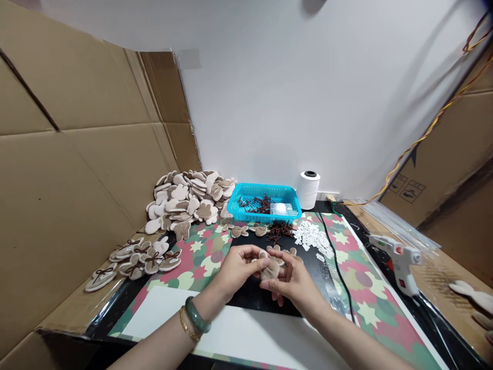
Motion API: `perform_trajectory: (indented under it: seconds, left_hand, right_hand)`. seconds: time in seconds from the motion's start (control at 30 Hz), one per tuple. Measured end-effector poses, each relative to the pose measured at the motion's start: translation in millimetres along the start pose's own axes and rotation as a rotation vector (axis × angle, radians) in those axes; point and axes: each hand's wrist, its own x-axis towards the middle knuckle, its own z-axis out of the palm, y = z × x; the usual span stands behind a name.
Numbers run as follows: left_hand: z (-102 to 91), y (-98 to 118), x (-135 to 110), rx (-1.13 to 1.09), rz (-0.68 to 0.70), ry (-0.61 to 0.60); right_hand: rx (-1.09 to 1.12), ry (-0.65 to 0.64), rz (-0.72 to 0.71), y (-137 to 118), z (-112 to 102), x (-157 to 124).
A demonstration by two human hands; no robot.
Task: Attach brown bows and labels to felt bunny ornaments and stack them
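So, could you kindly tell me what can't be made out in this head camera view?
- The felt piece between the left hand and right hand: fingers hide part of its outline.
- The clear packet in the blue plastic basket: too small to see what's inside.
- The pale felt shapes at far right: cut off by the picture's edge.

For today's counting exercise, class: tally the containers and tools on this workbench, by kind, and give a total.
Turquoise plastic mesh basket: 1
White thread cone: 1
White hot glue gun: 1
Total: 3
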Motion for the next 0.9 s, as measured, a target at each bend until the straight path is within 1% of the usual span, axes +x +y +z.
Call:
perform_trajectory:
  seconds: [0.07,0.13,0.2,0.27,0.37,0.4,0.43,0.53,0.6,0.77,0.83,0.9]
  left_hand:
    - [-10.8,-7,12,0.08,-0.004,-0.002]
    - [-22.8,-12,24,0.204,-0.007,-0.039]
    - [-33.8,-15,33,0.367,0.021,-0.075]
    - [-42.8,-16,35,0.564,0.132,-0.071]
    - [-53.6,-15,24,0.828,0.4,-0.07]
    - [-57.0,-14,18,0.893,0.472,-0.102]
    - [-60.2,-14,11,0.955,0.516,-0.145]
    - [-68.4,-16,-7,1.121,0.532,-0.317]
    - [-71.5,-18,-15,1.184,0.533,-0.378]
    - [-72.2,-21,-18,1.258,0.585,-0.388]
    - [-71.7,-23,-18,1.243,0.564,-0.37]
    - [-71.7,-24,-19,1.214,0.53,-0.321]
  right_hand:
    - [-0.26,0.028,-0.073,-2,-10,-3]
    - [-0.58,0.075,-0.226,-8,-23,-6]
    - [-0.862,0.104,-0.377,-14,-36,-8]
    - [-1.051,0.087,-0.46,-17,-44,-10]
    - [-1.225,-0.028,-0.475,-12,-50,-12]
    - [-1.264,-0.075,-0.473,-9,-50,-12]
    - [-1.294,-0.122,-0.469,-5,-51,-12]
    - [-1.318,-0.224,-0.454,3,-55,-10]
    - [-1.296,-0.261,-0.445,4,-58,-9]
    - [-1.209,-0.346,-0.427,-5,-61,-3]
    - [-1.182,-0.363,-0.427,-8,-62,-1]
    - [-1.166,-0.356,-0.438,-10,-64,-1]
